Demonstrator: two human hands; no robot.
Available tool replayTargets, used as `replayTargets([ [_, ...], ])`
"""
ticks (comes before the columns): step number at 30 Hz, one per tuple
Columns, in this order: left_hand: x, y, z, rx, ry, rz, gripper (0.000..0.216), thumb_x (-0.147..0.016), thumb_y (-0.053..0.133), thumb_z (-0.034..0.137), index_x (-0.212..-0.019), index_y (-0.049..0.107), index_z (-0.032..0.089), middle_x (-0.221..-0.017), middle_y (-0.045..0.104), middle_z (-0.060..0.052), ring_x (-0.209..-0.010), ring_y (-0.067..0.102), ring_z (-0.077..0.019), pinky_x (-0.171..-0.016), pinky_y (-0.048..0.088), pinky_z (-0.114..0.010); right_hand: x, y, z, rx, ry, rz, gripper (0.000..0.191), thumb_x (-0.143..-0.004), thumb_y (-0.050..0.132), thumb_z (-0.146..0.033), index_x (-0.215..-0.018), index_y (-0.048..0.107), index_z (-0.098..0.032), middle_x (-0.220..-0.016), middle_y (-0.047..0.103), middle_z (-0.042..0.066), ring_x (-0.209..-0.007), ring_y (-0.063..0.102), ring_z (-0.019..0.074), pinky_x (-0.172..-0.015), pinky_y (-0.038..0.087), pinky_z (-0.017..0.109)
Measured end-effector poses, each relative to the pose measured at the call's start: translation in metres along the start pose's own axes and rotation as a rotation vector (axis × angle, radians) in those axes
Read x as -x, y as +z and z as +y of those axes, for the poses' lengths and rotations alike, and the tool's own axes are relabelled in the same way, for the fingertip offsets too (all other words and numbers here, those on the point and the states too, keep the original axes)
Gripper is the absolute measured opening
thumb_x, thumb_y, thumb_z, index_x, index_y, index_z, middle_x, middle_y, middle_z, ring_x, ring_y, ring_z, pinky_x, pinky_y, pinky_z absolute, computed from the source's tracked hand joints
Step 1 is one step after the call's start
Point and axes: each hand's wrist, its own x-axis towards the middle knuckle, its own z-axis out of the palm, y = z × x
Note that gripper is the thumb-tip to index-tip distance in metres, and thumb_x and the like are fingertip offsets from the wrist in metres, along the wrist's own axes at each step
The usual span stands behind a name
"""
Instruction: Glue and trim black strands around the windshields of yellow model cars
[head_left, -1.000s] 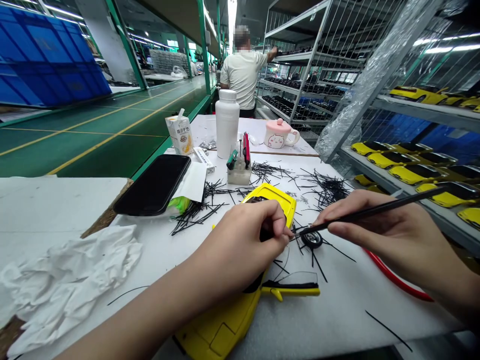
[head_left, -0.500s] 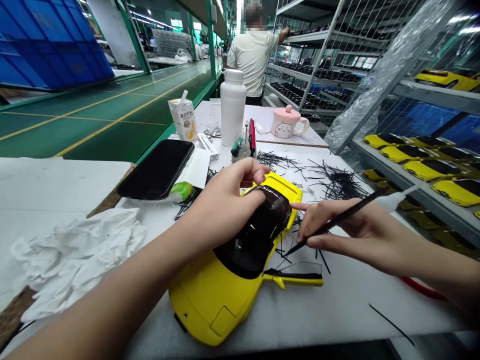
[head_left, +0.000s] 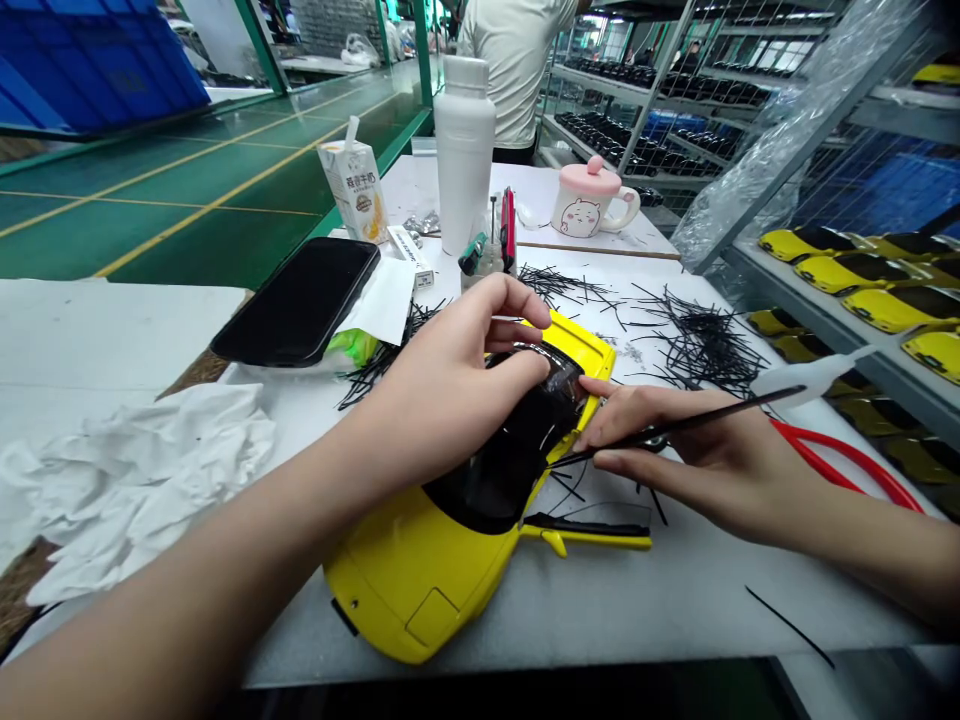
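Observation:
A yellow model car (head_left: 420, 575) with a dark roof and windows lies at an angle on the white tabletop, its near-right door (head_left: 600, 538) swung open. Across the roof rests my left hand (head_left: 469, 385), thumb and curled fingers holding the car steady; some fingertips are hidden. My right hand (head_left: 667, 430) is closed around slim black tweezers (head_left: 697, 415), their tip at the edge of the door opening. The right index fingertip touches the car's side near the rear window. Thin black strips (head_left: 709, 340) lie scattered beyond and beside the car.
A black phone (head_left: 296, 300), crumpled white cloth (head_left: 150, 480), a drink carton (head_left: 356, 190), a white bottle (head_left: 463, 160) and a lidded mug (head_left: 592, 200) surround the work. Red-handled tool (head_left: 847, 460) lies by my right wrist. Racks of yellow cars (head_left: 892, 310) stand right; a person (head_left: 514, 70) is behind.
The tweezers' tip has moved from the tabletop strips up to the car's door opening. My view has tilted downward, and more of the red handles shows. The left hand stays on the roof.

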Motion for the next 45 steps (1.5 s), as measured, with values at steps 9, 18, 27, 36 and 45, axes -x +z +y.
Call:
replayTargets([
  [9,0.0001,0.0013,-0.0002,-0.016,-0.009,-0.002,0.021,-0.084,0.061,0.007,-0.097,0.059,0.023,-0.116,0.070,0.000,-0.116,0.068,-0.0205,-0.102,0.054,-0.034,-0.0012,0.0036,0.0006,0.015,-0.024,0.013,0.004,-0.092,0.076,-0.028,-0.093,0.079,-0.026,-0.089,0.078,-0.001,-0.087,0.073,0.0178,-0.123,0.041,0.046],
  [18,0.0028,0.0011,-0.0002,-0.024,0.027,-0.022,0.022,-0.085,0.058,0.005,-0.097,0.060,0.024,-0.111,0.069,0.002,-0.114,0.067,-0.0178,-0.094,0.053,-0.029,0.0009,0.0043,0.0039,0.050,-0.037,-0.008,0.007,-0.094,0.073,-0.026,-0.099,0.077,-0.029,-0.097,0.078,-0.004,-0.095,0.073,0.0170,-0.125,0.039,0.045],
  [27,0.0040,0.0011,0.0021,-0.007,0.029,-0.038,0.022,-0.086,0.058,0.003,-0.095,0.059,0.023,-0.107,0.066,0.002,-0.112,0.066,-0.0165,-0.090,0.052,-0.028,0.0002,0.0058,0.0032,0.046,-0.021,0.004,0.003,-0.094,0.076,-0.029,-0.096,0.074,-0.028,-0.096,0.079,-0.005,-0.100,0.074,0.0159,-0.125,0.040,0.039],
  [36,0.0031,0.0021,-0.0011,0.015,0.051,-0.034,0.023,-0.085,0.059,0.000,-0.094,0.061,0.021,-0.103,0.066,0.003,-0.108,0.065,-0.0161,-0.088,0.050,-0.031,0.0007,0.0044,0.0039,0.080,-0.050,0.036,0.006,-0.096,0.074,-0.030,-0.101,0.073,-0.033,-0.103,0.079,-0.012,-0.111,0.071,0.0071,-0.119,0.039,0.016],
  [45,0.0004,0.0033,-0.0049,0.027,0.054,-0.034,0.024,-0.085,0.060,-0.001,-0.094,0.062,0.021,-0.100,0.067,0.004,-0.105,0.065,-0.0144,-0.087,0.049,-0.030,0.0031,0.0068,0.0076,0.095,-0.032,0.030,0.008,-0.097,0.073,-0.029,-0.101,0.073,-0.036,-0.100,0.077,-0.014,-0.100,0.071,0.0074,-0.122,0.039,0.023],
])
